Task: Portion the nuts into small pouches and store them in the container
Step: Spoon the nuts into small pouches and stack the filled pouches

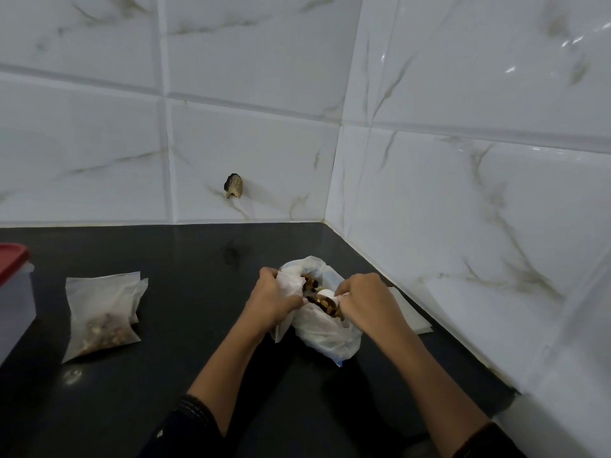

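I see the left hand (274, 299) pinching a pouch (287, 283) open at the nut bag (327, 333). The right hand (363, 300) grips what looks like a loaded scoop (325, 294). Tilting it could spill nuts (328, 306) onto the bench (198, 325).

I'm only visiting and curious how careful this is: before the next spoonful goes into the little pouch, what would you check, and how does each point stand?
1. The left hand holds the pouch at the bag's mouth: ok.
2. The right hand grips the white spoon over the nuts: ok.
3. The big bag is open, nuts showing: ok.
4. The filled pouches lie apart on the counter: ok.
5. The container is ready for pouches: not ok, the red lid sits on it.
6. The white stack by the wall holds spare pouches: cannot tell.
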`<state>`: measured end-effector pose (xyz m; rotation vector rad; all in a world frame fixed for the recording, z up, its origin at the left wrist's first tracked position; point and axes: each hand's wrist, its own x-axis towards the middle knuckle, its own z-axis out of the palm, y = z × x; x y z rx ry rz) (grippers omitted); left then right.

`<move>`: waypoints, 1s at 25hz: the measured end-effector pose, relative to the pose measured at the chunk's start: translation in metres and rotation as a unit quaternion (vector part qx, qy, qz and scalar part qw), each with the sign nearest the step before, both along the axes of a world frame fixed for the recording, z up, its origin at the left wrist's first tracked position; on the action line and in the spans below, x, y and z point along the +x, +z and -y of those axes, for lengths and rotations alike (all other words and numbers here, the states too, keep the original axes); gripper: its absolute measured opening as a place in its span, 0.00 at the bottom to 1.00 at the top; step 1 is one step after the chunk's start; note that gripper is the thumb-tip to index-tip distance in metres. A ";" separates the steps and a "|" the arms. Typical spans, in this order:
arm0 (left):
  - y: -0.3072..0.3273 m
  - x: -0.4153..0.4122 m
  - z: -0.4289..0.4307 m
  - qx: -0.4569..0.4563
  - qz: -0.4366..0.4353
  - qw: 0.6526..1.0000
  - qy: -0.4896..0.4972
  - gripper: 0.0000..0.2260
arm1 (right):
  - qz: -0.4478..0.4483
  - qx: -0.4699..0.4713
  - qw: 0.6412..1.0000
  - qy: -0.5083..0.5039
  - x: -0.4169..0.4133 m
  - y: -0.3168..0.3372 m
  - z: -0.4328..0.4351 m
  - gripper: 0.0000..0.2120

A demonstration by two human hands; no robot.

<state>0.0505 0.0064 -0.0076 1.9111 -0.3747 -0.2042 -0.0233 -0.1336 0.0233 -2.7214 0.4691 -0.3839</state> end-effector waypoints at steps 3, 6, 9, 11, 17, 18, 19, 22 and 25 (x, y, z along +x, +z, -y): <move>-0.002 -0.004 0.003 -0.054 -0.028 0.998 0.004 0.21 | -0.014 0.090 0.996 -0.015 0.012 0.000 0.004 0.14; -0.005 -0.006 0.006 -0.095 -0.045 0.994 0.024 0.22 | -0.015 0.268 0.962 -0.042 0.020 -0.004 0.013 0.08; -0.005 -0.007 0.008 -0.111 -0.059 0.992 0.019 0.23 | 0.006 0.435 0.894 -0.109 0.011 -0.002 0.014 0.06; -0.004 -0.006 0.008 -0.095 -0.053 0.994 0.005 0.22 | 0.015 0.508 0.851 -0.132 0.008 -0.004 0.016 0.07; 0.007 0.002 -0.004 0.007 -0.005 1.000 -0.010 0.28 | 0.019 0.535 0.835 -0.130 0.007 -0.001 0.019 0.11; 0.008 0.003 -0.005 0.020 0.000 1.000 -0.010 0.29 | 0.021 0.526 0.840 -0.129 0.007 0.000 0.019 0.11; 0.009 0.004 -0.006 0.022 0.003 1.000 -0.009 0.30 | 0.024 0.514 0.848 -0.128 0.006 0.002 0.019 0.11; 0.014 0.000 -0.007 0.020 0.026 0.999 0.008 0.32 | 0.044 0.502 0.856 -0.118 0.003 0.004 0.018 0.10; 0.018 -0.005 -0.006 0.059 0.056 0.997 -0.003 0.35 | 0.066 0.524 0.843 -0.101 -0.001 0.007 0.017 0.09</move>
